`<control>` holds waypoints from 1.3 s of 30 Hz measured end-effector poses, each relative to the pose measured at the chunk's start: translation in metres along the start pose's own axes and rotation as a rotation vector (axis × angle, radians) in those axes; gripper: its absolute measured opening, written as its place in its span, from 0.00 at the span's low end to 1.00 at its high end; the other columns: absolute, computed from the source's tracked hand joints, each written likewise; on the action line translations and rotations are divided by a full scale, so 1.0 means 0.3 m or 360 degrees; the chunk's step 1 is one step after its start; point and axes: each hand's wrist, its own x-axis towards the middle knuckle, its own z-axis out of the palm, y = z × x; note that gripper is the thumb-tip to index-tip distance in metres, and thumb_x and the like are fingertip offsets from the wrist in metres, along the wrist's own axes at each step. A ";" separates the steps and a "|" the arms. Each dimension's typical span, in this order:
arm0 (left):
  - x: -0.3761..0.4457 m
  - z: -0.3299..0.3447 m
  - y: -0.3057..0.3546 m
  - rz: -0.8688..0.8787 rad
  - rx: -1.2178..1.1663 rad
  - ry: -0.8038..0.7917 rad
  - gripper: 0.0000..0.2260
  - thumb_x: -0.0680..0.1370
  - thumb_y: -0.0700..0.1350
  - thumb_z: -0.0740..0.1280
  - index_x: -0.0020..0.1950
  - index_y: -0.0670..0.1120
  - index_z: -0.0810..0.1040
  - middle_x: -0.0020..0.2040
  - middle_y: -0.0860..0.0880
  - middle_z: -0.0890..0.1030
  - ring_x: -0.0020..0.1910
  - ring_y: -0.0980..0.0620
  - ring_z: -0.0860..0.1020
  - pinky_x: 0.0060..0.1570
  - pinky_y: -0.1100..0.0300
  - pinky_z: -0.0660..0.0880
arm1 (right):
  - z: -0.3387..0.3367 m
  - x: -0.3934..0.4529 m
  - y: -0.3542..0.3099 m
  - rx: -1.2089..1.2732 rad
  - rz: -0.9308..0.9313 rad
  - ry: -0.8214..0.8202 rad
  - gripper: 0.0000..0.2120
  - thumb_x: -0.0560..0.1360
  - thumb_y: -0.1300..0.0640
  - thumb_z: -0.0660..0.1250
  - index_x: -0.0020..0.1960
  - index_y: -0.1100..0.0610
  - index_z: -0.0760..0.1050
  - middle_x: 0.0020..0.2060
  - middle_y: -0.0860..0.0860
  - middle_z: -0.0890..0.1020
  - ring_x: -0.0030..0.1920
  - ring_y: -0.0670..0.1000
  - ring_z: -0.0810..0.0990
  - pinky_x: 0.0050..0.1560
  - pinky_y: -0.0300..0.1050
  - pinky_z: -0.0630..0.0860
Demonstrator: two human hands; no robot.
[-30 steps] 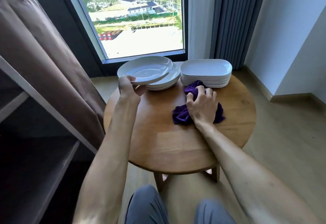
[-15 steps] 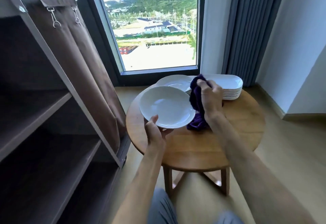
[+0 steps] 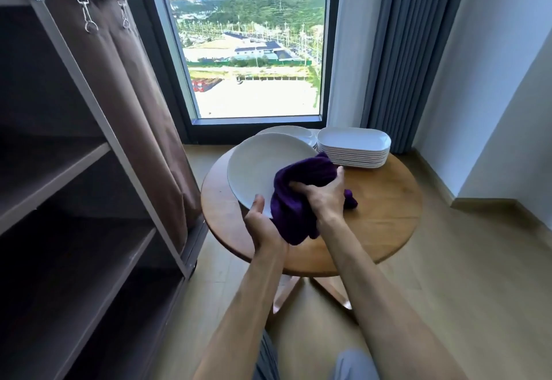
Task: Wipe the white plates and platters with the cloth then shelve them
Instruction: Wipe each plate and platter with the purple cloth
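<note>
1. Plate [image 3: 260,167], round and white, is held tilted above the near-left part of a round wooden table [image 3: 385,215], its face turned toward the camera.
2. A person's left hand [image 3: 263,227] grips the plate at its lower rim, thumb lying up over the front face and the other fingers hidden behind it.
3. A bunched purple cloth [image 3: 301,194] is pressed against the plate's right side, covering part of its face and hanging down below the rim.
4. The right hand [image 3: 324,194] clutches the cloth, fingers curled tightly into the fabric.
5. A stack of round white plates [image 3: 301,133] sits at the far edge of the table, partly hidden behind the held plate.
6. Just beside it to the right stands a stack of white rectangular platters [image 3: 354,149] with rounded corners, close to the cloth's upper edge.
7. A dark shelving unit [image 3: 89,200] with a brown fabric cover drawn back stands at the left, its shelves open toward the person.
8. A tall window [image 3: 251,51] behind the table looks out on buildings and green hills, with a grey curtain [image 3: 400,51] hanging at its right.
</note>
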 end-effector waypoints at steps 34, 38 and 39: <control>0.010 0.086 0.121 0.0643 0.0839 -0.0066 0.32 0.62 0.34 0.60 0.65 0.49 0.77 0.55 0.47 0.83 0.52 0.44 0.80 0.41 0.59 0.82 | 0.062 -0.058 0.016 0.1134 0.0536 -0.0167 0.12 0.74 0.73 0.63 0.54 0.62 0.77 0.47 0.60 0.81 0.45 0.58 0.81 0.52 0.54 0.81; 0.013 0.098 0.229 0.0639 0.1468 -0.0284 0.20 0.56 0.36 0.59 0.38 0.59 0.79 0.29 0.61 0.76 0.32 0.60 0.74 0.22 0.69 0.66 | -0.028 0.064 -0.039 0.0871 0.0411 -0.0101 0.15 0.77 0.69 0.63 0.63 0.64 0.77 0.45 0.58 0.82 0.40 0.55 0.82 0.44 0.48 0.82; 0.024 0.120 0.266 0.0575 0.1607 -0.0359 0.18 0.56 0.37 0.59 0.35 0.58 0.77 0.27 0.61 0.73 0.29 0.61 0.72 0.21 0.69 0.64 | -0.036 0.096 -0.055 0.0816 0.0419 -0.0140 0.16 0.77 0.69 0.63 0.64 0.64 0.77 0.49 0.60 0.83 0.43 0.57 0.82 0.46 0.51 0.82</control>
